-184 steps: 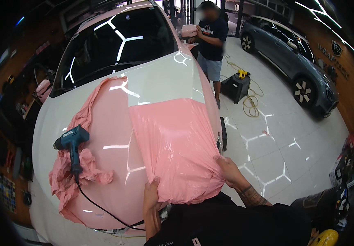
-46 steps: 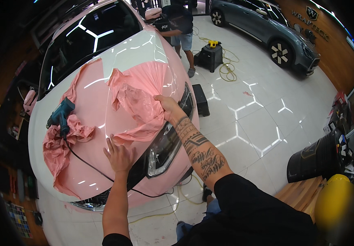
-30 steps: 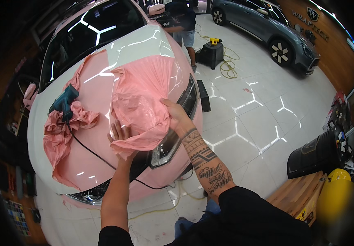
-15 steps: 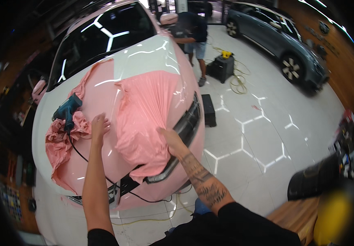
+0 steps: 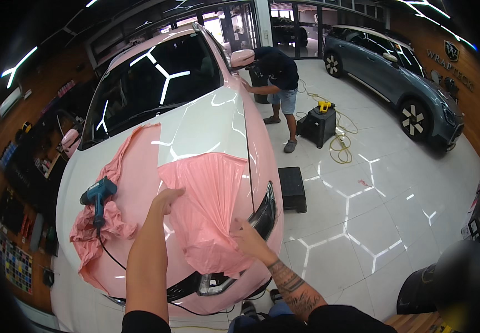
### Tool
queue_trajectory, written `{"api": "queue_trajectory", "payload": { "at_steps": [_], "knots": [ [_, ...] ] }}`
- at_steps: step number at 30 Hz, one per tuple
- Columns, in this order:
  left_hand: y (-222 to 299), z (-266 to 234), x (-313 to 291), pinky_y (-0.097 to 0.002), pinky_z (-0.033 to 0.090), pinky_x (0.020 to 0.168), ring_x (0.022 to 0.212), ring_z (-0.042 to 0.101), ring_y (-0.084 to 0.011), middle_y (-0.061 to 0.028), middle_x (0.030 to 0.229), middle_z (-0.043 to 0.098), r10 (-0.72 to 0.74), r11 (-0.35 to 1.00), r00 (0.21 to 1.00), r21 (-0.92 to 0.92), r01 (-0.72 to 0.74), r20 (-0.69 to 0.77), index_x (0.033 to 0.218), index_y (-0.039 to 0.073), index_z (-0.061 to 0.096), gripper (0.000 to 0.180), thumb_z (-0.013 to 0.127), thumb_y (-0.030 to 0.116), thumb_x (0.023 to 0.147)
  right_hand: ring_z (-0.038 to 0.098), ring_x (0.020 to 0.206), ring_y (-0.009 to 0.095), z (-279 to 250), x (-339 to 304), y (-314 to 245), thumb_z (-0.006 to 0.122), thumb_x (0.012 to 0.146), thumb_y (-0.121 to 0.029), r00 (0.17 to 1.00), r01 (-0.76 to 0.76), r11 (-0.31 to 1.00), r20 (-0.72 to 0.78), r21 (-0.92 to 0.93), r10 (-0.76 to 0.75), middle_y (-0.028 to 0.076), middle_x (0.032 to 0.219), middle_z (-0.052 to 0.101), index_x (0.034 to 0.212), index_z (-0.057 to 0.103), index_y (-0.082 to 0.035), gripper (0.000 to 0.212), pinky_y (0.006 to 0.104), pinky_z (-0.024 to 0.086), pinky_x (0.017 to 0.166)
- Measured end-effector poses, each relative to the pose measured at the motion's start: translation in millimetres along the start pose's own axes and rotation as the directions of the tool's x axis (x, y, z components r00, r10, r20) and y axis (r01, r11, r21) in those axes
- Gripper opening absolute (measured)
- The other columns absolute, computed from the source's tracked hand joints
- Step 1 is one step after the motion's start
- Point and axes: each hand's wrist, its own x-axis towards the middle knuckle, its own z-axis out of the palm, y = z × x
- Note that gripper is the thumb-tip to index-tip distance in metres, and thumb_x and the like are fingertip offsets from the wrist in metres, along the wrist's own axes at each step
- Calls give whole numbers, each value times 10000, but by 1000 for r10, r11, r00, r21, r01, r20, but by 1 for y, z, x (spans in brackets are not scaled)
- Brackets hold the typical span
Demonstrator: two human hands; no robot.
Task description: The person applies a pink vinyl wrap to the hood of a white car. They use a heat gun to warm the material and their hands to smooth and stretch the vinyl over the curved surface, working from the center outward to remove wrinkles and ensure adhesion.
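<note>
A white car's hood is partly covered by a sheet of pink wrap film. My left hand lies flat on the film near the hood's middle, fingers spread. My right hand pinches the film's loose, wrinkled edge near the headlight and holds it up off the hood. More film lies bunched at the hood's left, where a teal heat gun rests on it with its cord trailing down the front.
Another person bends at the car's pink side mirror. A black step stool stands beside the front wheel, a black box with a yellow tool and cable farther back. A grey car is parked at right. Shelves line the left wall.
The film, earlier crumpled into a bundle under both hands, now lies stretched out in long pleats. My left hand slid up toward the hood's middle; my right stays at the headlight edge.
</note>
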Motion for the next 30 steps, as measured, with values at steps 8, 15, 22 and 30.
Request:
{"api": "queue_trajectory", "payload": {
  "at_steps": [8,15,22,30],
  "knots": [
    [9,39,-7,-411,517,817,992,615,-280,-184,1156,597,110,987,988,-108,-121,-107,1257,10,502,501,627,323,887,237,1347,485,30,43,-2,603,765,-241,983,179,785,146,-594,-113,253,1421,323,1187,598,-109,442,717,307,914],
    [4,51,-39,-401,496,836,933,604,-248,-91,1134,607,303,484,946,-873,-52,112,1250,20,504,467,597,323,906,-47,1395,519,58,67,-37,598,760,-290,956,-35,744,195,-667,220,269,1518,96,1455,270,-48,806,841,151,883],
    [-9,61,-34,-393,538,806,945,629,-270,-160,1106,625,294,653,949,-749,-110,116,1186,-30,536,381,594,226,909,-184,1394,468,73,78,-48,652,684,-202,905,-229,745,146,-627,400,254,1540,10,1472,216,-16,920,824,86,934],
    [-11,83,-73,-364,567,720,849,656,-266,-163,995,636,247,461,963,-887,-19,107,1092,-29,552,275,607,141,883,-207,1390,460,70,80,-45,687,648,-171,857,-285,700,154,-654,492,257,1540,-40,1476,174,0,990,816,67,943]
  ]
}}
